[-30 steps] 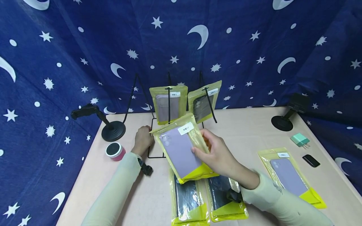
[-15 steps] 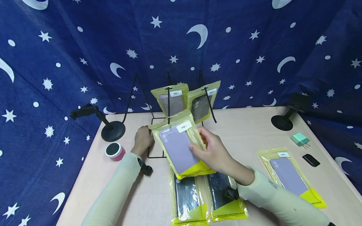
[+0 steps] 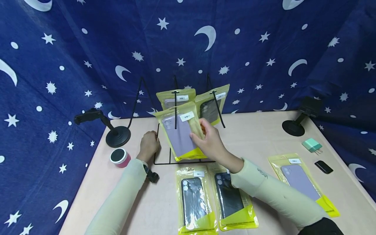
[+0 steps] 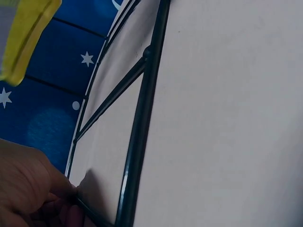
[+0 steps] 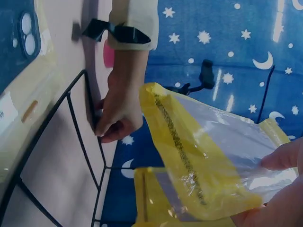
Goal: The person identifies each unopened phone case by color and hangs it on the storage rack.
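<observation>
My right hand [image 3: 211,140] pinches the right edge of a clear-and-yellow bag holding a lilac phone case [image 3: 179,138], with the thumb on its front. The bag is tilted, and a prong of the black wire display rack [image 3: 164,163] crosses its upper part in the head view. Behind it, a similar bagged phone case [image 3: 165,95] hangs on the rack, mostly covered. Another hanging bag with a dark case [image 3: 210,109] is beside it. My left hand [image 3: 148,145] grips the left side of the rack's base; in the left wrist view its fingers [image 4: 59,182] close round the thin wire.
Two bagged black phone cases [image 3: 194,199] lie in front of the rack. Rightward are another bagged lilac case [image 3: 299,182], a black oval object [image 3: 323,166], a green charger plug [image 3: 311,145] and a black stand [image 3: 293,128]. Leftward are a pink jar [image 3: 119,157] and a black phone stand [image 3: 118,136].
My right hand has carried the bagged lilac phone case up and away from me to the rack's prong, uncovering the two bags in front. My left hand stays on the base.
</observation>
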{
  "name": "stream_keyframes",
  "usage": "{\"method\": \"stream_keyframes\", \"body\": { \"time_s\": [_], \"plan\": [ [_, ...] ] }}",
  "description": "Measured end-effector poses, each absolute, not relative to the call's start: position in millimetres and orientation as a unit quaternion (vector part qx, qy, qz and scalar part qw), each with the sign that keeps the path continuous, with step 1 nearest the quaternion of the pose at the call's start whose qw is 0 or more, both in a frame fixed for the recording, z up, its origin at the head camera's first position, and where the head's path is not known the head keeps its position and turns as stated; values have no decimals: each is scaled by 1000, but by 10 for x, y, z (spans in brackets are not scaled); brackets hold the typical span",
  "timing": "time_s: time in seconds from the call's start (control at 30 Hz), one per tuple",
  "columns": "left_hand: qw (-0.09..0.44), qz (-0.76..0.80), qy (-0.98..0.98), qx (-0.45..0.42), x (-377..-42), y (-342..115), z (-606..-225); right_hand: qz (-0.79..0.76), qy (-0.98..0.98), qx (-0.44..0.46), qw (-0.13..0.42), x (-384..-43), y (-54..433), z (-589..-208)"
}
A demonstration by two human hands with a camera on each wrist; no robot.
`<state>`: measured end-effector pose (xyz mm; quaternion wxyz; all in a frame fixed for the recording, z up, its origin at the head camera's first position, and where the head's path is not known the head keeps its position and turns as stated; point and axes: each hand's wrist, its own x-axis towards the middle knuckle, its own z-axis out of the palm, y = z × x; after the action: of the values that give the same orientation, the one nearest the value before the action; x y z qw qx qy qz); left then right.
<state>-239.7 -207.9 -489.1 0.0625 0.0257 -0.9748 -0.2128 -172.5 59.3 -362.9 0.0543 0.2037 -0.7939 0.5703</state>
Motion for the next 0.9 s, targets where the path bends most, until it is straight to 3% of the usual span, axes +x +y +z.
{"method": "stream_keyframes", "body": {
  "time_s": [0.53, 0.9],
  "plan": [
    [65, -209, -975, 25, -2401, -2060, -4890, 559, -797, 166, 157, -1991, 389, -3826],
    [65, -208, -976, 27, -2400, -2065, -4897, 556, -802, 145, 163, -2021, 324, -3878]
  ]
}}
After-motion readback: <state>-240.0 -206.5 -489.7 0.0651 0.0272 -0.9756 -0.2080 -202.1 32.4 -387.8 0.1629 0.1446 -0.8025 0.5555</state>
